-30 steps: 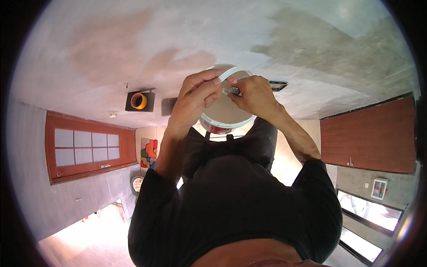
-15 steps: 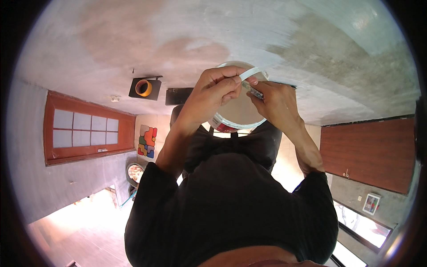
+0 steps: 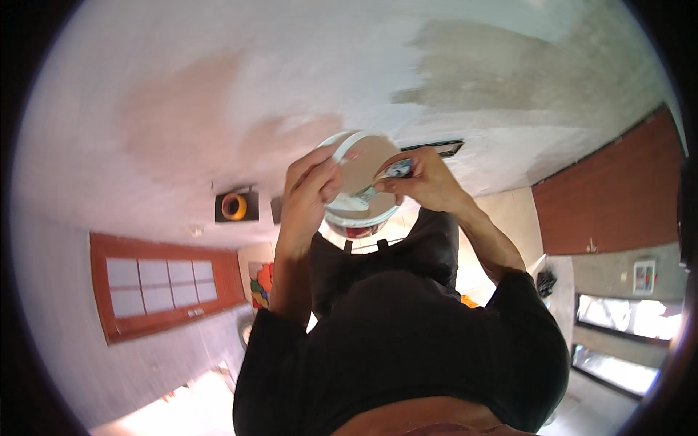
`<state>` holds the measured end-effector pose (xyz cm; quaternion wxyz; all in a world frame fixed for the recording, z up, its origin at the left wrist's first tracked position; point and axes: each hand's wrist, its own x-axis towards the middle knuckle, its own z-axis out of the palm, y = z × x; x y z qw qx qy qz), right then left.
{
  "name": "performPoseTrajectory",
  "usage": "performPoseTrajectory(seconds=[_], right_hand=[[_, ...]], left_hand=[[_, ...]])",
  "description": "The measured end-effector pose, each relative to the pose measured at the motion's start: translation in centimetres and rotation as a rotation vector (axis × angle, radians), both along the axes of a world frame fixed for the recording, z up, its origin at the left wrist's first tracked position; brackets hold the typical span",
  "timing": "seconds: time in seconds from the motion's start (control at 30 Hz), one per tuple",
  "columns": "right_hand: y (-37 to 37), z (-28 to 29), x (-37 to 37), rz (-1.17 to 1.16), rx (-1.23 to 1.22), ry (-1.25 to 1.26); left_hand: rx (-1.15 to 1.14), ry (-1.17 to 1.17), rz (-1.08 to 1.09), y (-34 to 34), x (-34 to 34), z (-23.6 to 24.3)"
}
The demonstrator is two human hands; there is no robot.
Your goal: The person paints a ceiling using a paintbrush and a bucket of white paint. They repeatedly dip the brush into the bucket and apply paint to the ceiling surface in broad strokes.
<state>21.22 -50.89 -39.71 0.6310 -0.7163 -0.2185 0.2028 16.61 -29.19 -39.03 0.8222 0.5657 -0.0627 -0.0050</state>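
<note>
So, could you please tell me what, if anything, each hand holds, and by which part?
The left hand holds the plastic bucket by its white handle; the right hand holds a paintbrush by its handle.

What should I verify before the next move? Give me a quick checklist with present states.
1. Left hand gripping the white strap handle: ok.
2. Right hand holding the paintbrush: ok.
3. Bristles within the outline of the white-rimmed bucket: ok.
4. Bucket mouth free of a lid: ok.
5. Depth of the bucket's contents: cannot tell.
6. Wall evenly coloured: not ok; brownish and grey patches show.
</note>
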Motion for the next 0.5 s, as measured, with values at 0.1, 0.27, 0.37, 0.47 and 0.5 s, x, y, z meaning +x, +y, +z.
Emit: performPoseTrajectory(seconds=[0.1,0.27,0.37,0.47,0.5], right_hand=[[0.1,-0.9,0.1,-0.096,-0.116,-0.265],[1.6,-2.2,0.4,-0.236,-0.176,-0.93],[1.0,-2.5,0.2,-0.278,-0.18,-1.029],[0.7,-2.5,-0.1,-0.283,-0.215,-0.93],[0.4,-1.8,-0.3,-0.276,-0.215,-0.855]], left_hand=[[-0.04,0.027,-0.006,0.2,0.0,0.3],[-0.019,0.018,0.011,1.3,-0.1,-0.1],[-0.01,0.017,0.042,0.6,-0.1,-0.1],[-0.006,0.015,0.076,0.0,0.0,0.1],[-0.005,0.004,0.053,0.2,0.1,0.1]])
